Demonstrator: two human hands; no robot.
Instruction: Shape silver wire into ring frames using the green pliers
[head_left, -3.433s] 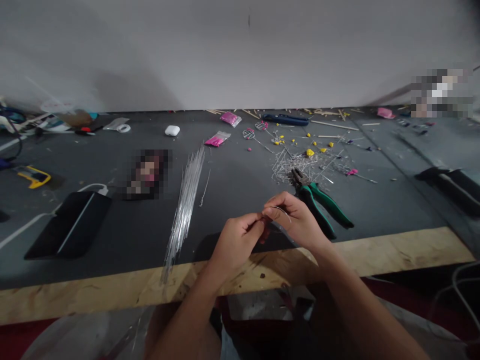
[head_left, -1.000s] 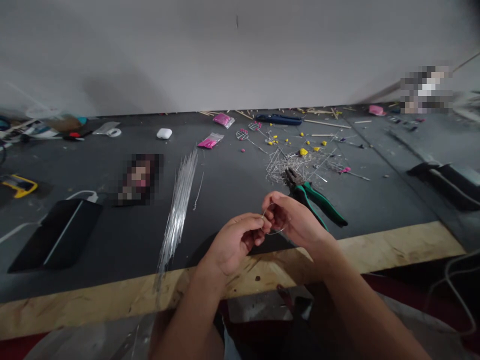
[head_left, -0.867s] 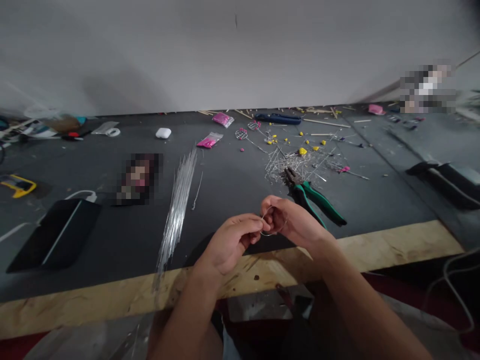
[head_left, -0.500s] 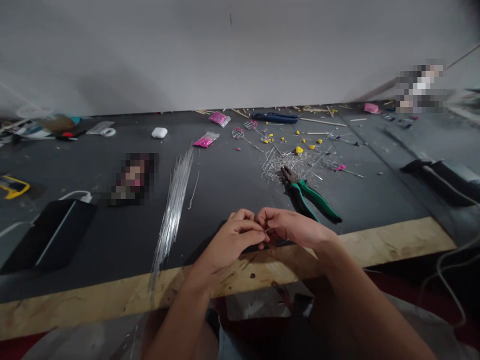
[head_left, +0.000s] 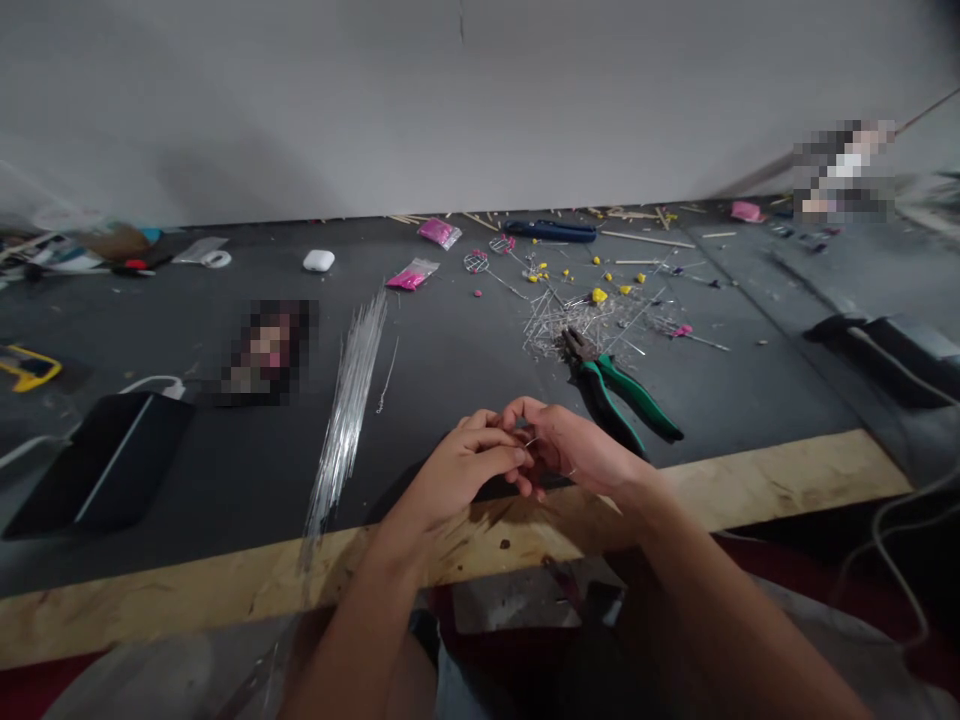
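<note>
My left hand (head_left: pixel 469 465) and my right hand (head_left: pixel 574 450) meet above the wooden front edge of the table. A thin wire (head_left: pixel 532 442) shows between them. The left thumb and index finger are pinched on it, while the right fingers curl round its other side; much of the wire is hidden by the fingers. Just beyond my right hand lie green-handled pliers (head_left: pixel 626 390), their jaws on a heap of short wire pieces (head_left: pixel 559 325). To the left of my hands rests a bundle of long straight wires (head_left: pixel 349 410), with a single twisted wire (head_left: pixel 388 375) beside it.
Pink bead packets (head_left: pixel 412 274), a dark blue tool (head_left: pixel 549 232) and yellow bits (head_left: pixel 598 295) lie farther back. At left are a white earphone case (head_left: pixel 319 261), a black case (head_left: pixel 101 460) and a yellow-handled tool (head_left: pixel 30 367). The wooden edge strip (head_left: pixel 787 478) runs along the front.
My right hand has shifted slightly up and left and its fingers have opened round the wire a little. My left hand stays pinched in nearly the same place.
</note>
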